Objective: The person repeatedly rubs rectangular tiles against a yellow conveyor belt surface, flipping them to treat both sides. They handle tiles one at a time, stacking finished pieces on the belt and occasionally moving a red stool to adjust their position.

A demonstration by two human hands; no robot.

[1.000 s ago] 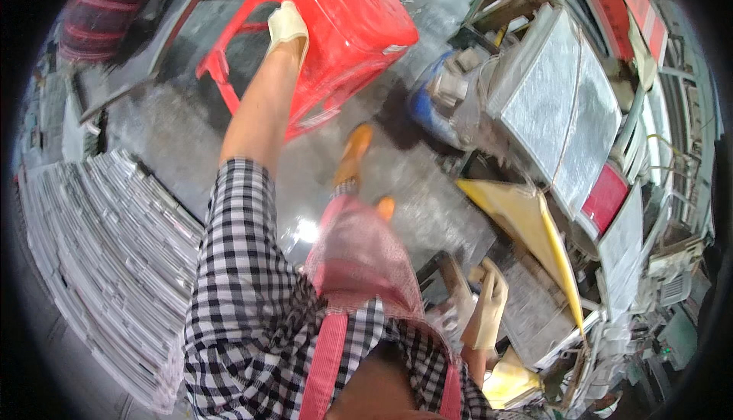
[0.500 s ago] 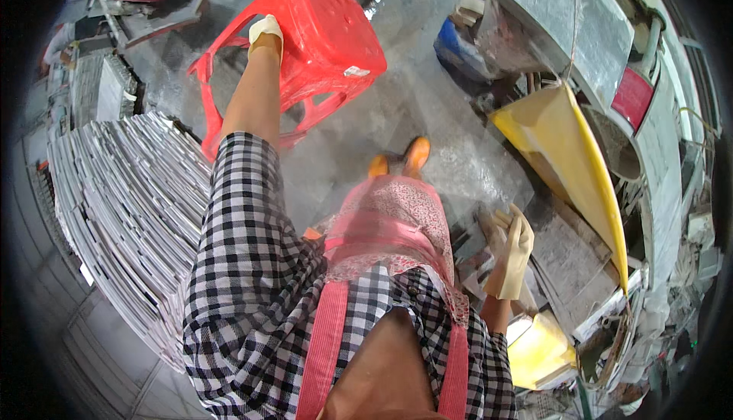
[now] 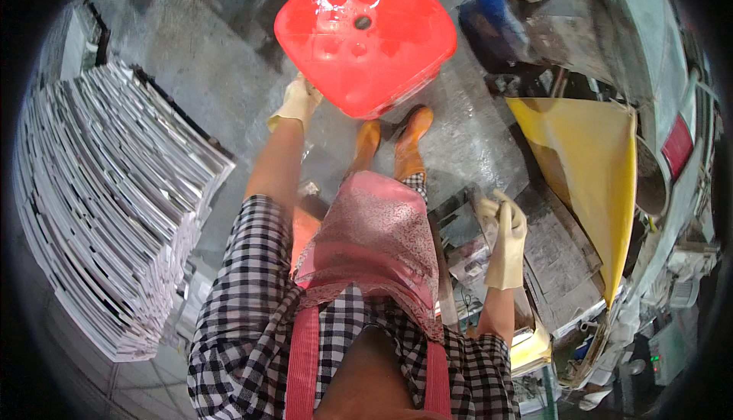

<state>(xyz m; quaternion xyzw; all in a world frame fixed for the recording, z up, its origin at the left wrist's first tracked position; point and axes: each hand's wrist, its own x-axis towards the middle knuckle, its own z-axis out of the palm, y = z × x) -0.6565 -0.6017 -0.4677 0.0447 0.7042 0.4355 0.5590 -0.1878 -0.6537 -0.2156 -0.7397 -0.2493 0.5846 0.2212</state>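
A red plastic stool (image 3: pixel 366 38) with a shiny, wet-looking seat is upright in front of me, beyond my orange boots. At its near left edge, my left hand (image 3: pixel 299 101), in a pale rubber glove, grips it below the seat rim; the fingertips are partly hidden. My right hand (image 3: pixel 505 240), gloved the same way, hangs at my right side with loosely bent fingers and nothing seen in it. Nearest to that hand are some flat grey boards (image 3: pixel 561 260).
A tall stack of thin pale sheets (image 3: pixel 114 214) stands at my left. To the right hangs a yellow sheet (image 3: pixel 588 168), with a blue-edged bag (image 3: pixel 496 19) and cluttered scrap beyond. An orange object (image 3: pixel 305 233) sits beside my apron. The grey floor (image 3: pixel 198 46) looks wet in places.
The stool has gone from tilted, legs toward the left, to upright with its seat facing up, and sits farther right. My left hand came nearer to me; the right fingers curled a little.
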